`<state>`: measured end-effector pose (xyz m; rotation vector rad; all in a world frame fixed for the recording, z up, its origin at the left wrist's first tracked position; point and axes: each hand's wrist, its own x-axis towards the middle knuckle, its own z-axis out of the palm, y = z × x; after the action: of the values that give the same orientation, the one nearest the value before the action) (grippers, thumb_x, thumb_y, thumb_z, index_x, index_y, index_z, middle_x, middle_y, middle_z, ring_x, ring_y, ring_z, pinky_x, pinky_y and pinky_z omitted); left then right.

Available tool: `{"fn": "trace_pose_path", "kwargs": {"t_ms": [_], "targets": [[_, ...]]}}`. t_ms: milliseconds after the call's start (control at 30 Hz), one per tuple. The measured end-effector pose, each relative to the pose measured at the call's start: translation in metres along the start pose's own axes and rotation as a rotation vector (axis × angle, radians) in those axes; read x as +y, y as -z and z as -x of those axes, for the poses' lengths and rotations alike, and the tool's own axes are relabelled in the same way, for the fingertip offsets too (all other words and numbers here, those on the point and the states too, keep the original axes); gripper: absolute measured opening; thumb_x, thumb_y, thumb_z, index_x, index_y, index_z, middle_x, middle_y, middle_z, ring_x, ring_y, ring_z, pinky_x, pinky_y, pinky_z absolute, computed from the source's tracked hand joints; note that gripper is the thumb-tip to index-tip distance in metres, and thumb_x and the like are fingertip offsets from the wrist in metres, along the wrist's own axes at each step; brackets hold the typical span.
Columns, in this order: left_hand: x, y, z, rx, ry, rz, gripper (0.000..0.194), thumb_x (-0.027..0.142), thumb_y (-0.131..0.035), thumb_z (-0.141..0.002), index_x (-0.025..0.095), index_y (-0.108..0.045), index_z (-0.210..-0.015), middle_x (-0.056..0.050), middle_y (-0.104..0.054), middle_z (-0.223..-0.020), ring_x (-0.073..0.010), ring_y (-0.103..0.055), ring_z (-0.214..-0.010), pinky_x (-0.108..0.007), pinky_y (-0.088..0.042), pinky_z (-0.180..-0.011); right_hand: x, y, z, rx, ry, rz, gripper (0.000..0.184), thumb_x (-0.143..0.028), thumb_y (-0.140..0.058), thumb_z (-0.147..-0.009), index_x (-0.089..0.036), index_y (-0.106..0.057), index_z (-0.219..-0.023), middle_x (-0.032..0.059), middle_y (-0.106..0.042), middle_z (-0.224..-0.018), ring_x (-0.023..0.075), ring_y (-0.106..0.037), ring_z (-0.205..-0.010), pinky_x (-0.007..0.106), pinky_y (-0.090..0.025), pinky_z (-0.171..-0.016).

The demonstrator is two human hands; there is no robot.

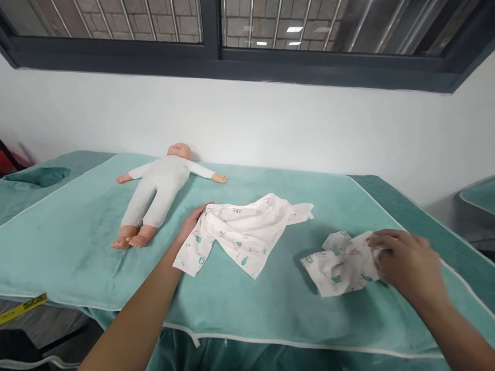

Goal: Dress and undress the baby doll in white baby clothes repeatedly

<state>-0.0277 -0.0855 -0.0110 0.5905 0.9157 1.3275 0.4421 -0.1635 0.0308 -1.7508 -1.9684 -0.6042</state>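
A white baby shirt (243,232) with small teal and pink prints lies spread on the green bed cover, a printed label near its neckline. At its left shoulder and sleeve, my left hand (190,225) grips the edge of the cloth; part of the fingers is behind the fabric. To the right, my right hand (410,260) pinches a second crumpled baby garment (340,265) in the same print, its front part raised a little above the cover. Its exact kind is not clear from the folds. Bare cover lies between the two garments.
A baby doll (166,178) in a white bodysuit lies on its back at the far left, arms spread. Green cover (266,314) with white piping drapes over the front edge. A white wall and a dark window frame (240,64) stand behind. Yellow tape (23,307) shows at lower left.
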Motion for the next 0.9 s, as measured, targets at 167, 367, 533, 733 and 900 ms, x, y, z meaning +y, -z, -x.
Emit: {"fn": "trace_pose_path", "kwargs": {"t_ms": [167,367,533,733,900], "targets": [[0.008,-0.007,0.004,-0.095,-0.007,-0.401,0.052,0.058,-0.071,-0.068,0.015,-0.07,-0.098,-0.007,-0.072,-0.087,-0.0223,-0.066,-0.081,-0.03,-0.049,-0.071,-0.084,-0.017,-0.016,-0.047,0.014,-0.404,0.031,-0.011,-0.045,-0.08,-0.025,-0.065,-0.099,0.0079,-0.067,-0.116,0.0292,-0.06,-0.111,0.048,-0.048,-0.093],[0.034,-0.04,0.028,-0.227,-0.043,-0.861,0.036,0.048,-0.072,-0.067,0.016,-0.065,-0.081,0.003,-0.057,-0.066,-0.0128,-0.051,-0.061,-0.023,-0.035,-0.054,-0.193,-0.056,-0.05,-0.165,0.154,-0.64,0.037,-0.027,-0.047,-0.088,-0.022,-0.052,-0.125,0.0106,-0.059,-0.13,0.0269,-0.051,-0.125,0.047,-0.043,-0.104],[0.058,-0.045,0.053,-0.137,-0.272,-0.874,0.029,0.048,-0.062,-0.078,0.019,-0.06,-0.085,0.004,-0.055,-0.072,-0.0124,-0.049,-0.065,-0.023,-0.037,-0.06,-0.199,-0.092,-0.029,-0.128,0.031,-0.478,0.043,-0.03,-0.043,-0.09,-0.016,-0.049,-0.13,0.0151,-0.054,-0.136,0.0302,-0.045,-0.13,0.051,-0.037,-0.107],[0.068,-0.034,0.058,-0.022,-0.433,-0.894,0.025,0.045,-0.058,-0.084,0.02,-0.056,-0.086,0.002,-0.057,-0.08,-0.0142,-0.051,-0.074,-0.025,-0.04,-0.07,-0.096,-0.099,0.004,-0.191,-0.146,-0.226,0.049,-0.033,-0.043,-0.089,-0.01,-0.047,-0.132,0.0211,-0.058,-0.129,0.0334,-0.051,-0.123,0.05,-0.039,-0.103],[0.06,-0.032,0.051,0.082,-0.399,-0.887,0.025,0.044,-0.059,-0.081,0.018,-0.057,-0.082,0.0,-0.06,-0.079,-0.0162,-0.053,-0.075,-0.027,-0.041,-0.071,-0.04,-0.088,0.009,-0.213,-0.209,-0.095,0.05,-0.04,-0.044,-0.089,-0.008,-0.052,-0.127,0.0232,-0.061,-0.12,0.0358,-0.055,-0.117,0.051,-0.044,-0.096]]}}
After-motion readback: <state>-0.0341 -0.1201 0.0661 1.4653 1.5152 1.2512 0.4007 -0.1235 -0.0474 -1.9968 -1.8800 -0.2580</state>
